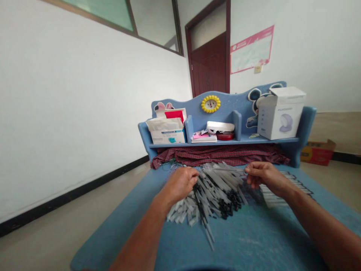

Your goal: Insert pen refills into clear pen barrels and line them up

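on the blue desk (248, 248): one loose heap of translucent, partly black-ended tubes (217, 184), centre; one aligned row of similar tubes (273, 200), behind the right wrist; two hands, apart: left hand (182, 182) at the heap's left, grip impossible to tell; right hand (262, 175) pinching one slender tube (229, 169) by its end. handling, advised: light pinch, tube level, wrist clear of row.

Grey-white and black sticks (221, 180) on a blue desk (254, 241)
The cloth (214, 155) is checked in red and darker tones (a fine plaid); the clock (210, 104) wears a yellow rim round a white face. The tall box (282, 113) is white with a lilac picture, the tin (225, 136) deep red, the door (211, 62) maroon, the poster (252, 51) pink-edged, the carton (320, 154) red and yellow.
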`<state>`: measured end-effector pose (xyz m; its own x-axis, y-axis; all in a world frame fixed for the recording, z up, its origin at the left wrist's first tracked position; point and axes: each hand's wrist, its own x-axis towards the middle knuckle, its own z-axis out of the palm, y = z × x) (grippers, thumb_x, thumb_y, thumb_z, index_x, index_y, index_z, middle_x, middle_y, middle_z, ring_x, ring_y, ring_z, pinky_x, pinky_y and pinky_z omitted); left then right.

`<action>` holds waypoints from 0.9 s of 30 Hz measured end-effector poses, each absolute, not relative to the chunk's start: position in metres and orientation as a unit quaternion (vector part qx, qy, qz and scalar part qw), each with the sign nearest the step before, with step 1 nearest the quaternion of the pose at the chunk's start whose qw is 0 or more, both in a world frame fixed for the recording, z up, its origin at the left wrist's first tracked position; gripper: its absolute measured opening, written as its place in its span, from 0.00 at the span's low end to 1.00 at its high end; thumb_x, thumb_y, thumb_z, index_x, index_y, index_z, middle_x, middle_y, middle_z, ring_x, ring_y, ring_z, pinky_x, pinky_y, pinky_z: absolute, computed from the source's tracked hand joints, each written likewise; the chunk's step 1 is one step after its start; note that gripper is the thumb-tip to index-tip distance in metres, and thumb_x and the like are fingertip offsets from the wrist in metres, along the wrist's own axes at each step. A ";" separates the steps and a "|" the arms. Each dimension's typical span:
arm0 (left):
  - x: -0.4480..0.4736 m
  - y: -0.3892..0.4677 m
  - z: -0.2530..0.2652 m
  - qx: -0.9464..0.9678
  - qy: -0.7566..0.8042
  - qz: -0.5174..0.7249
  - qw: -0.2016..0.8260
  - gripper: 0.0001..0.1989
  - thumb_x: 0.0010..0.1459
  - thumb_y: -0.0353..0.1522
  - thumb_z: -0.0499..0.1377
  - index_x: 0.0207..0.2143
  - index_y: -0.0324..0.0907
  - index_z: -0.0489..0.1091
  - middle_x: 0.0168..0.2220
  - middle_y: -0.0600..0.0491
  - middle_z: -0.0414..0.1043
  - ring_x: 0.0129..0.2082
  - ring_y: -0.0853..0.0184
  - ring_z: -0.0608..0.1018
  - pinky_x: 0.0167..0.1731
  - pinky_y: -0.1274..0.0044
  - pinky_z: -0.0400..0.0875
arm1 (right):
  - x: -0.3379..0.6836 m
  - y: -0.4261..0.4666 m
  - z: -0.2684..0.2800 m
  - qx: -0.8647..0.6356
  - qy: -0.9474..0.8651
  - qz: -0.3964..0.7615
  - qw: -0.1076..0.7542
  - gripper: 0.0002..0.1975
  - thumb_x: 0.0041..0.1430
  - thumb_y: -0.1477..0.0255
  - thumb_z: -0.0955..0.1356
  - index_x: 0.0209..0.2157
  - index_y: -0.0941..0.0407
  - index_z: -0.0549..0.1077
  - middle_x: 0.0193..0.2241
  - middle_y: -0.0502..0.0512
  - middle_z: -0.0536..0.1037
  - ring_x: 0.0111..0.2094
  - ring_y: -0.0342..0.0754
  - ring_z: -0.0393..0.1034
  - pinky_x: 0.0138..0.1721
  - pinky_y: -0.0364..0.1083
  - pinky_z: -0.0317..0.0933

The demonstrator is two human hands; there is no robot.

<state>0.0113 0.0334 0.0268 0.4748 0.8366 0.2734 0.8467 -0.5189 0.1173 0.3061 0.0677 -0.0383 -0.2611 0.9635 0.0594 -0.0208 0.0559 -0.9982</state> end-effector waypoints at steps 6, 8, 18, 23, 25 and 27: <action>0.005 0.019 0.045 -0.842 -0.530 -0.086 0.045 0.07 0.53 0.26 0.53 0.27 0.41 0.71 0.28 0.51 0.74 0.29 0.66 0.75 0.28 0.79 0.60 | 0.305 0.070 -0.042 -0.419 -0.568 0.551 0.445 0.17 0.46 0.60 0.73 0.21 0.58 0.67 0.17 0.50 0.75 0.15 0.41 0.67 0.17 0.40 0.59; 0.005 0.019 0.048 -0.843 -0.531 -0.069 0.047 0.08 0.52 0.26 0.53 0.27 0.42 0.72 0.28 0.51 0.75 0.29 0.65 0.75 0.28 0.79 0.59 | 0.305 0.070 -0.044 -0.423 -0.569 0.545 0.447 0.18 0.47 0.59 0.72 0.20 0.58 0.66 0.16 0.51 0.75 0.15 0.41 0.67 0.16 0.39 0.58; 0.003 0.058 0.025 -0.843 -0.534 -0.045 0.049 0.11 0.47 0.23 0.56 0.29 0.46 0.75 0.32 0.50 0.77 0.38 0.61 0.76 0.35 0.77 0.65 | 0.302 0.069 -0.044 -0.425 -0.565 0.545 0.451 0.17 0.44 0.60 0.73 0.20 0.58 0.67 0.16 0.50 0.75 0.15 0.41 0.67 0.17 0.39 0.58; 0.008 0.067 0.013 -0.850 -0.523 -0.048 0.029 0.14 0.45 0.21 0.56 0.30 0.45 0.75 0.35 0.48 0.77 0.41 0.59 0.75 0.40 0.74 0.66 | 0.298 0.069 -0.042 -0.425 -0.566 0.544 0.451 0.18 0.45 0.58 0.73 0.20 0.57 0.66 0.16 0.50 0.75 0.14 0.41 0.67 0.16 0.39 0.57; 0.011 0.069 0.010 -0.850 -0.523 -0.052 0.019 0.14 0.45 0.20 0.55 0.28 0.44 0.75 0.34 0.47 0.77 0.41 0.58 0.76 0.40 0.72 0.66 | 0.298 0.069 -0.043 -0.425 -0.567 0.544 0.450 0.18 0.45 0.58 0.72 0.21 0.57 0.66 0.16 0.50 0.75 0.14 0.41 0.67 0.16 0.39 0.57; 0.011 0.072 0.007 -0.848 -0.525 -0.066 0.005 0.12 0.44 0.20 0.55 0.26 0.43 0.74 0.32 0.47 0.76 0.40 0.57 0.76 0.40 0.72 0.66 | 0.299 0.069 -0.043 -0.427 -0.568 0.542 0.448 0.18 0.45 0.58 0.72 0.21 0.57 0.66 0.16 0.51 0.75 0.14 0.41 0.67 0.16 0.39 0.58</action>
